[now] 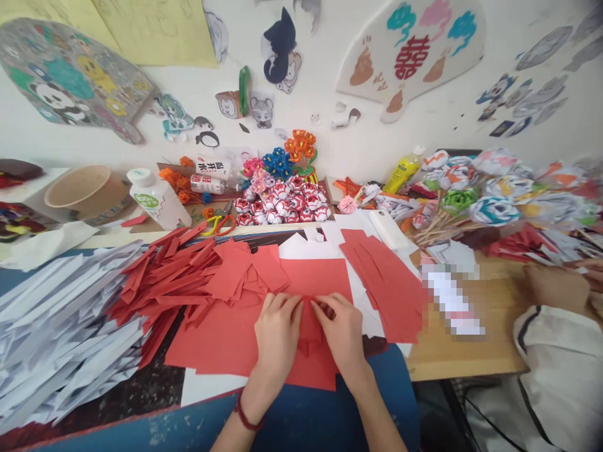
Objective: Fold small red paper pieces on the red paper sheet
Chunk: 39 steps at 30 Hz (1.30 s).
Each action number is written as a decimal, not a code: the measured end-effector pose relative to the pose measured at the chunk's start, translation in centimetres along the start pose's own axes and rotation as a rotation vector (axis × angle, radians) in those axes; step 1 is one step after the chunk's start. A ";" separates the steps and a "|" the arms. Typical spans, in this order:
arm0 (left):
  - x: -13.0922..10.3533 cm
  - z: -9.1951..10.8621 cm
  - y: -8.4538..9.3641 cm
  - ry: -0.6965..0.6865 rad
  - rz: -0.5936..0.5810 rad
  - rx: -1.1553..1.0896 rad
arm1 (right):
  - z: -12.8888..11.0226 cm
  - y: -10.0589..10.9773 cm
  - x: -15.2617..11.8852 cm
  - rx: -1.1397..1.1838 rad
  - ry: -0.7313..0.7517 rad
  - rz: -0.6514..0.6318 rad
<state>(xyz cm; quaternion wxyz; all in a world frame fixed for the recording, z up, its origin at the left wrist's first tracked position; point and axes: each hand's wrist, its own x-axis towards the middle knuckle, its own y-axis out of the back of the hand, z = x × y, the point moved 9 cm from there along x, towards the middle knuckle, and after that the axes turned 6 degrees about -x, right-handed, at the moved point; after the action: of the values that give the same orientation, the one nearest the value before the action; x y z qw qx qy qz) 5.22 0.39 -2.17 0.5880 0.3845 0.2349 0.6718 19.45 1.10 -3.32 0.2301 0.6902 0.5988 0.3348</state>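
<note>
Between my two hands is a small folded piece of red paper [309,331], over larger red sheets [211,344]. My left hand [277,329] pinches its upper left edge, thumb and forefinger together. On the other side, my right hand [343,331] pinches the upper right edge the same way. Small cut red paper pieces [242,273] lie just beyond my left hand. Farther left are a heap of folded red strips [162,282] and a big pile of folded white strips [61,326]. More red sheets [389,289] rest on white paper to the right.
Scissors [219,225] lie behind the red strips. A white bottle [159,199], a bowl [85,188], red-and-white paper flowers [287,204] and a yellow bottle [404,171] line the wall. Stemmed paper flowers [494,213] and another person's sleeve [560,370] are at the right.
</note>
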 end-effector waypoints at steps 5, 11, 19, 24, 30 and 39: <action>-0.5 1.0 -0.3 -0.185 0.025 0.105 | -0.4 -0.2 -0.9 -0.091 0.123 0.062; -0.6 1.9 -0.6 -0.309 0.010 0.203 | -1.4 0.0 -1.6 -0.243 0.246 0.198; -0.8 1.9 -0.8 -0.333 -0.073 0.232 | -2.5 -0.7 -2.0 -0.366 0.427 0.113; -0.8 1.4 -0.9 -0.291 -0.129 0.187 | -2.1 -0.9 -2.1 -0.364 0.470 0.049; -1.0 0.9 -0.4 -0.235 -0.067 0.168 | -1.6 -1.0 -2.0 -0.282 0.451 0.013; -1.9 1.7 -1.0 -0.326 -0.086 0.386 | -1.3 -1.0 -1.2 -0.126 0.324 -0.078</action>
<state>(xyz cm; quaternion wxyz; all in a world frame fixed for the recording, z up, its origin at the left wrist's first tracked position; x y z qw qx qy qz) 7.21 -1.43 -2.42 0.5618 0.5825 0.2771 0.5181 17.78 0.00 -3.38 0.1864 0.5877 0.6321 0.4694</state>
